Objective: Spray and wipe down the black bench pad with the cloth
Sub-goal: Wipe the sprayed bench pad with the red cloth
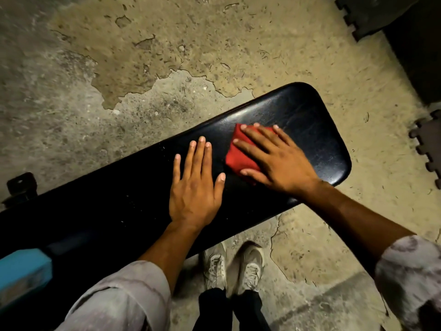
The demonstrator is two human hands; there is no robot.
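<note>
The floor (167, 56) is worn concrete with a tan coating that has flaked off in large patches and cracked near the feet. Two dark foam mats with jigsaw edges lie at the right, one (365, 13) in the top corner and one (427, 144) lower down. A black metal bracket (21, 187) shows at the left edge. A blue block (21, 273) sits at the lower left. Two pale laced sneakers (236, 266) stand on the floor below dark trouser legs (229, 311).
</note>
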